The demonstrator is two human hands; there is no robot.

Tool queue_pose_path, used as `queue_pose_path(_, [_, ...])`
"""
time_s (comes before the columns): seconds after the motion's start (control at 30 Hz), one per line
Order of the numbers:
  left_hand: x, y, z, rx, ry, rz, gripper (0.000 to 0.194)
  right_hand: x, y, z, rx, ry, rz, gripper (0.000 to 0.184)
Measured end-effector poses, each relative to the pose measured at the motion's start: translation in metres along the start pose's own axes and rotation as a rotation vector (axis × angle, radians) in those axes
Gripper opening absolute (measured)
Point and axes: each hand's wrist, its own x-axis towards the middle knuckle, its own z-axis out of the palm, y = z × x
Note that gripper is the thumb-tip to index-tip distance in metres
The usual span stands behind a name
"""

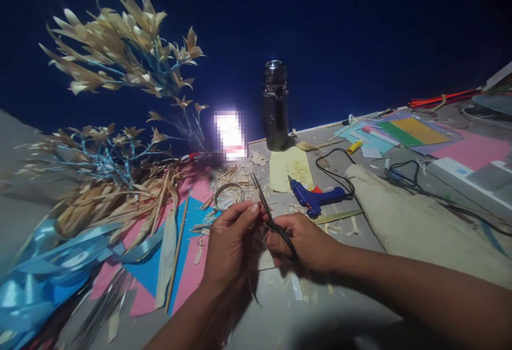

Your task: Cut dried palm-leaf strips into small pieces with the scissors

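Observation:
My right hand (294,240) is closed round the handles of dark scissors (269,216), whose blades point up and away to the left. Beside the blades, my left hand (232,235) pinches with thumb and forefinger; what lies between the fingertips is too small to make out. Just beyond my hands are a roll of tape (229,196) and many pale cut scraps (258,164). A blue glue gun (318,198) lies to the right of the scissors, partly over a yellow sheet (290,168).
A dark flask (276,107) stands at the back, near a bright blurred screen (231,134). Dried-leaf flower branches (120,56), blue ribbon (68,256) and pink paper (140,299) crowd the left. On the right are a pale cloth (404,219), a black cord (334,155) and coloured sheets (420,130).

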Motion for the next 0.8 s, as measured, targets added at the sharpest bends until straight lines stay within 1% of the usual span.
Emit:
queue_pose_path(0.17, [0.0009,-0.0032,-0.0014,0.008,0.006,0.014,0.023,0.0004,0.0027,0.0004,-0.02,0.013,-0.005,0.051])
queue_pose_path(0.37, [0.0001,-0.0045,-0.0022,0.031,-0.006,0.01,0.021,0.0015,0.0027,0.0013,0.032,0.02,0.01,0.051])
queue_pose_path(0.53, [0.0006,-0.0061,-0.0034,0.051,0.004,0.023,0.021,0.0018,0.0027,0.0021,0.052,0.002,-0.012,0.052])
queue_pose_path(0.7, [0.0011,-0.0066,-0.004,0.064,-0.011,0.044,0.02,0.0022,0.0055,0.0022,0.053,-0.002,-0.02,0.052])
queue_pose_path(0.8, [0.0008,-0.0062,-0.0034,0.071,-0.017,0.034,0.02,0.002,0.0055,0.0017,0.049,-0.014,-0.031,0.052])
